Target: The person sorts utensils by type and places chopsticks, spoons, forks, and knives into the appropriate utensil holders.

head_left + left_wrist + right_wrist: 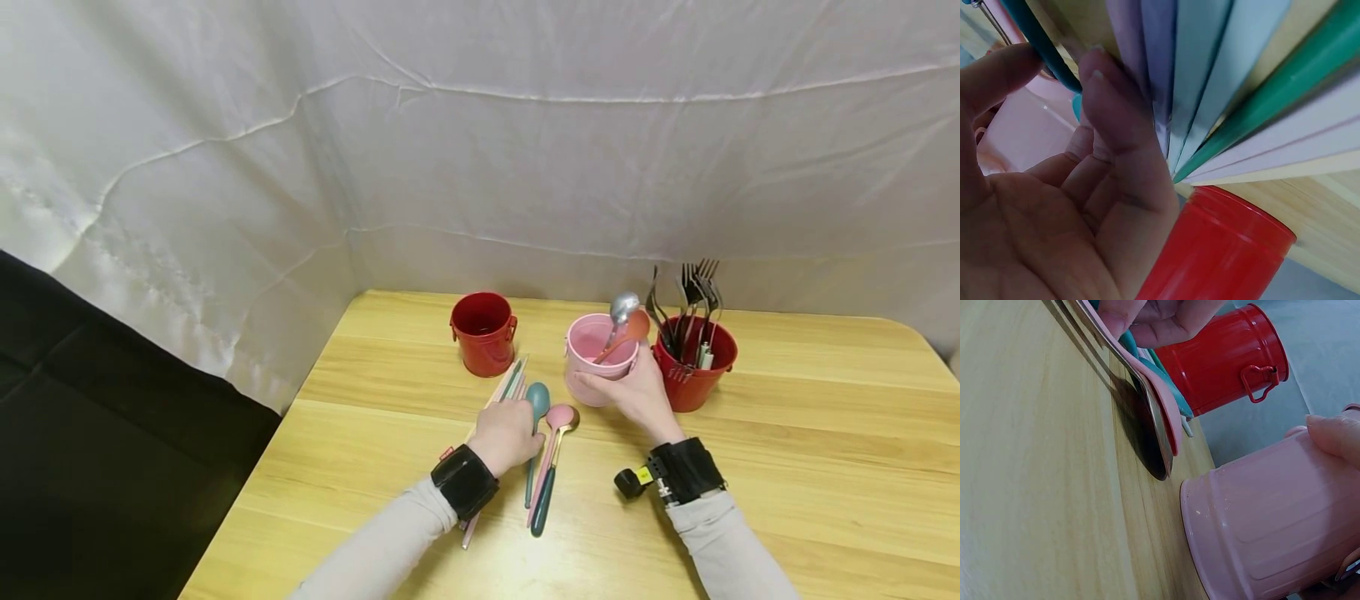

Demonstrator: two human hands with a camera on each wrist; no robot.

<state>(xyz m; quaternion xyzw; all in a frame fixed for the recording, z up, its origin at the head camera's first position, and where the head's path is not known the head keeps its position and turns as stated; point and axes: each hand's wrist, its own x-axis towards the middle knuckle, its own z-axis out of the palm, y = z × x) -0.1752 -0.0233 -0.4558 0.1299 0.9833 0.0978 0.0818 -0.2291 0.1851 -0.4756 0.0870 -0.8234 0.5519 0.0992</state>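
My left hand [508,433] is low over the table, its thumb and index finger pinching the handle of a teal spoon [537,398]. Just right of it lie a pink spoon [559,415] and a gold-brown spoon with a dark teal handle [543,500], side by side. Fanned chopsticks [1204,50] in purple, pale blue, green and pale pink lie beside that hand, partly hidden under it in the head view. My right hand [637,392] grips a pink bucket [581,383] at its side. A silver spoon [622,307] and an orange-red spoon [637,326] lean in the bucket.
A red bucket [487,354] stands at the back left, behind the chopsticks. Close to the right hand, another red bucket [686,392] holds several upright forks [693,292]. A pale curtain [570,183] hangs behind the wooden table [825,417].
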